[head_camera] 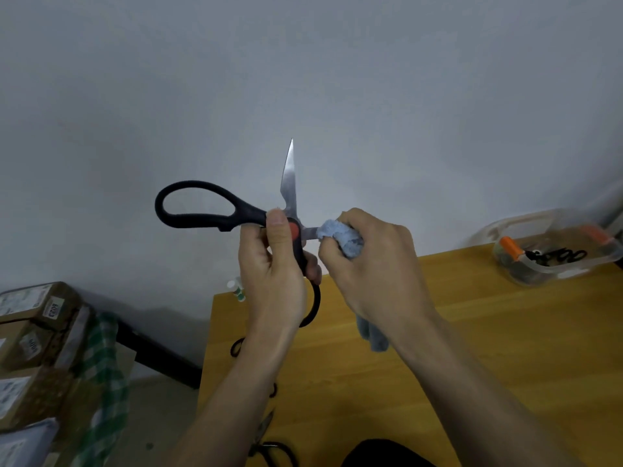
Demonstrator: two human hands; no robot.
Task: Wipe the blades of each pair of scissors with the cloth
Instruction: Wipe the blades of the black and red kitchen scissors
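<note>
Left hand (273, 281) grips the opened black-handled kitchen scissors (236, 215) at the pivot while right hand (371, 264) pinches the blue cloth (340, 239) round one blade, probably near its base; next, draw outward to the tip.

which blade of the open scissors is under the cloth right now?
The blade pointing right, wrapped by the blue cloth in the right hand. The other blade points up, bare. The left hand holds the scissors at the pivot.

I'm reading just one label here: a sticker on the cardboard box (50, 303), well down-left of the left hand's (273, 281) grip, with upside-down characters, maybe "P023". Other box labels are too blurred.
</note>
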